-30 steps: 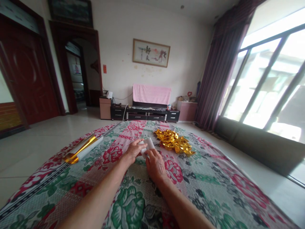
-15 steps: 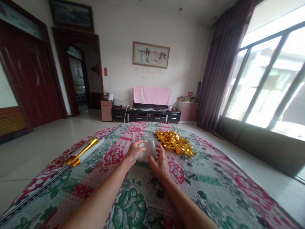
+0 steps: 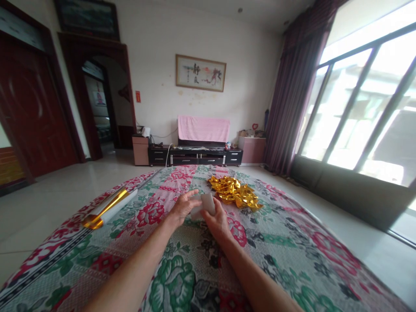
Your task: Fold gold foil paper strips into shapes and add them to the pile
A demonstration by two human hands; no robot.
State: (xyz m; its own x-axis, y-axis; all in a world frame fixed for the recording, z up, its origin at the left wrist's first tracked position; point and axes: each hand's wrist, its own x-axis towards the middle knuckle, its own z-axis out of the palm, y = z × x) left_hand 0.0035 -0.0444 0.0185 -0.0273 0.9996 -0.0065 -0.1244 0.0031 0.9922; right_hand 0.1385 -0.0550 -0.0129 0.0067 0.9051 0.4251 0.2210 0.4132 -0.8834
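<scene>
A small folded piece of greyish-white paper (image 3: 208,204) is in front of me, just above the flowered cloth. My right hand (image 3: 219,220) grips its right side, with the thumb on the near face and the fingers behind. At the left edge of the paper is my left hand (image 3: 182,209), its fingers stretched and apart, one of them raised. One left digit reaches the fold and seems to touch it. Beyond my right hand lies a heap of shiny gold folded foil pieces (image 3: 235,190).
A patterned flowered cloth (image 3: 175,281) covers the broad surface before me. To the left lie gold-and-white foil sheets (image 3: 112,208), partly curled. Across the room stands a black low cabinet (image 3: 195,157) under a pink cloth (image 3: 203,128). Windows are on the right.
My right hand has closed around the paper's right side, where its fingers were spread before. The paper looks narrower and more upright. The whole view has shifted slightly.
</scene>
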